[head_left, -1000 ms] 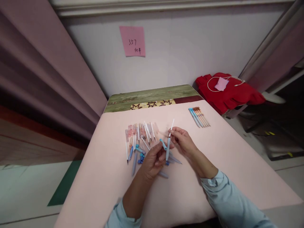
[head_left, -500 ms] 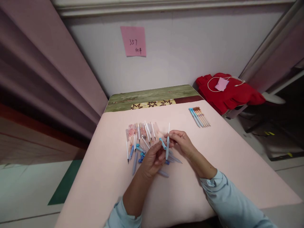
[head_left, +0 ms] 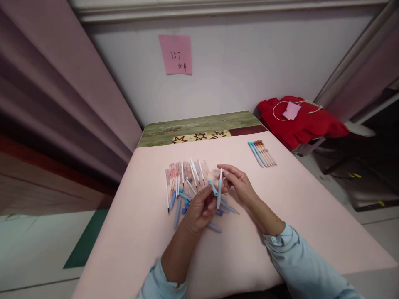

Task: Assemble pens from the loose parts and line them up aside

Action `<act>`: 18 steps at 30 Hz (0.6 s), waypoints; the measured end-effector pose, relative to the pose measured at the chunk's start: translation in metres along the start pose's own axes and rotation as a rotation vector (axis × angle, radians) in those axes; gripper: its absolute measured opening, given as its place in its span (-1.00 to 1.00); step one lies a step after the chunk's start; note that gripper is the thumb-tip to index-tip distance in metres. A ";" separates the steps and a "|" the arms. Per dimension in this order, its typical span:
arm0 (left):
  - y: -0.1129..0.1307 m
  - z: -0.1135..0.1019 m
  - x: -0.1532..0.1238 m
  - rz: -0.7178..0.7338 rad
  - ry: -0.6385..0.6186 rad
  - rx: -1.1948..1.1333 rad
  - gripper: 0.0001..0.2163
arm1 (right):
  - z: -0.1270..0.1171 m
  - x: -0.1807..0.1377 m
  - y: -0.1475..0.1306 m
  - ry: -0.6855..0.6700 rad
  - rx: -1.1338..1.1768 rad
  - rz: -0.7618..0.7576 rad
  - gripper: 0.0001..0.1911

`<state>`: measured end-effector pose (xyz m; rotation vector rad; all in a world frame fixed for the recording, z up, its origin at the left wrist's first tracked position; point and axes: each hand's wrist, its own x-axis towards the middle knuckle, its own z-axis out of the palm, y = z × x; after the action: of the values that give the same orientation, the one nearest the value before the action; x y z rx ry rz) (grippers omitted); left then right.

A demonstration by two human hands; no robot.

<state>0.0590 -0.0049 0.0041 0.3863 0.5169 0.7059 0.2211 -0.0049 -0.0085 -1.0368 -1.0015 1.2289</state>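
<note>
My left hand (head_left: 199, 209) is closed round a blue pen barrel (head_left: 219, 197) held upright, with a blue cap (head_left: 213, 188) tucked between its fingers. A white refill (head_left: 220, 173) pokes out of the barrel's top. My right hand (head_left: 238, 184) has its fingertips on the refill's upper end, fingers partly stretched. Under and left of both hands lies a scatter of pen parts (head_left: 183, 178): white refills, clear pink barrels, blue barrels and small blue caps.
A pink cloth covers the table (head_left: 299, 207). A row of several assembled pens (head_left: 262, 153) lies at the far right of it. A red bag (head_left: 299, 120) sits beyond the table's right corner. A pink note (head_left: 175, 54) hangs on the wall.
The white refill has gone down into the blue barrel, so less of it sticks out. My right hand followed it down and its fingers have loosened.
</note>
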 end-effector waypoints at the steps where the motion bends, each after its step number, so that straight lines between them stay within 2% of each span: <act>1: 0.000 0.000 0.000 0.000 0.002 -0.002 -0.77 | 0.000 0.000 0.001 -0.006 -0.004 0.001 -0.63; 8: 0.001 -0.001 0.001 0.005 0.053 -0.015 -0.79 | 0.002 -0.001 -0.004 0.046 0.040 0.020 -0.58; 13: 0.003 -0.010 0.006 0.223 0.165 -0.135 -0.83 | 0.005 -0.005 -0.003 0.026 -0.040 0.032 -0.65; 18: 0.006 -0.017 0.008 0.342 0.119 -0.238 -0.81 | 0.018 -0.011 0.008 -0.071 -0.069 0.082 -0.64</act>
<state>0.0510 0.0079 -0.0092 0.2111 0.4769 1.1138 0.2012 -0.0145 -0.0130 -1.1038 -1.0717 1.3130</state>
